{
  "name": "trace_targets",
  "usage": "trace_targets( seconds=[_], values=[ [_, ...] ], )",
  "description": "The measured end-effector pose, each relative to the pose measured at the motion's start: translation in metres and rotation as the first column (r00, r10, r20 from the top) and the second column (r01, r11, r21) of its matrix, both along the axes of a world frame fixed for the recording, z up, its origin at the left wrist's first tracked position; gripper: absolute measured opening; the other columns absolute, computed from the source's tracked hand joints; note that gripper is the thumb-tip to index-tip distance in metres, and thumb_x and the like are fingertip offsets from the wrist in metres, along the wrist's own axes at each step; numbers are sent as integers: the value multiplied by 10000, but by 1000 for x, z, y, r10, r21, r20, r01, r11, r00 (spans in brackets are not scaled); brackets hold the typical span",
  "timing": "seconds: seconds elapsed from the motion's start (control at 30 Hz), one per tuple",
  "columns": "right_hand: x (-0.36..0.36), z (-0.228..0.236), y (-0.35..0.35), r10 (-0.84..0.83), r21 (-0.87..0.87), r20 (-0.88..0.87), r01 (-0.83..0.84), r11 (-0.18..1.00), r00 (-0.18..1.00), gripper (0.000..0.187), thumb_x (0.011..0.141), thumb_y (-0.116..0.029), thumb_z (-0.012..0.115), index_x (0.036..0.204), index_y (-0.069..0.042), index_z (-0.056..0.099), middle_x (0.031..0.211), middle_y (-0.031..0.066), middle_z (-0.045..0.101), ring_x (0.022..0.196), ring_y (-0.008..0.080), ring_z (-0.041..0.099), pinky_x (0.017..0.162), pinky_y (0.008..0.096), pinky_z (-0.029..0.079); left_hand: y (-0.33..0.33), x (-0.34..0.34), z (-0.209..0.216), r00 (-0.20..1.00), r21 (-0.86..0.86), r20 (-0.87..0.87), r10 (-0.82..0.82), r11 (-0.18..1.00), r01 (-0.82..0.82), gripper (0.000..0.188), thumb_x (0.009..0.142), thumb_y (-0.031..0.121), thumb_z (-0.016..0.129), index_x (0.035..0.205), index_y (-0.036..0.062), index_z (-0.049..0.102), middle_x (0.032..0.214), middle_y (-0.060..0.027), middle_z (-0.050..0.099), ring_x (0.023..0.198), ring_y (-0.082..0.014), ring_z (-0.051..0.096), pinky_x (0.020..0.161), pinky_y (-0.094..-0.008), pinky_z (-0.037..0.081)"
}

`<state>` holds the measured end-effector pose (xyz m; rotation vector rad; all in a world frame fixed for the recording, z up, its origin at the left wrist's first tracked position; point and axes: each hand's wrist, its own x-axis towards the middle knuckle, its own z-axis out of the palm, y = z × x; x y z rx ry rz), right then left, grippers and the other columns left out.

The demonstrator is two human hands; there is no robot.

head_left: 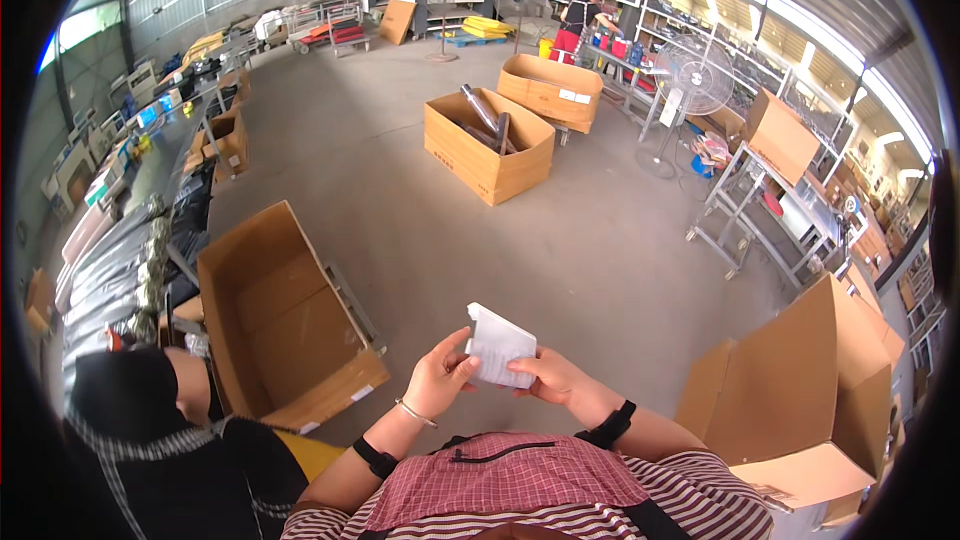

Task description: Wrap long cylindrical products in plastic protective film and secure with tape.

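Note:
A small folded white paper, faintly printed on its face, is held in front of my body. My left hand pinches its left side between thumb and fingers. At the lower right edge, the thumb of my right hand lies over the paper, with the other fingers partly hidden behind it. Both wrists carry dark bands, and a bracelet circles the left one.
A large open carton stands at left beside a person in black. Another open carton is at right. Ahead, a carton holds dark tubes; a fan and a metal-framed table stand right.

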<state>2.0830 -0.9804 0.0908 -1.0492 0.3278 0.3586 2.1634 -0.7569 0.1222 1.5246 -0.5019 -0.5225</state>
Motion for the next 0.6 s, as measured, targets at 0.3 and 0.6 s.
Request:
trace_targets(
  seconds=[0.3, 0.6],
  values=[
    [232, -18, -86, 151, 157, 48, -157, 975, 987, 506, 846, -123, 642, 1329, -68, 502, 1141, 129, 645, 920, 281, 673, 624, 361, 532, 29, 215, -33, 895, 86, -108, 433, 901, -425, 227, 990, 136, 538, 979, -46, 673, 806, -96, 688, 700, -188, 690, 594, -284, 572],
    [557, 17, -116, 693, 127, 300, -748, 652, 655, 698, 775, -287, 686, 1377, -28, 446, 1123, 219, 656, 827, 325, 715, 432, 289, 556, 127, 292, -54, 279, 233, -149, 949, 308, -922, 354, 935, 300, 668, 742, 3, 662, 527, -33, 582, 423, -104, 548, 411, -225, 419]
  ],
)
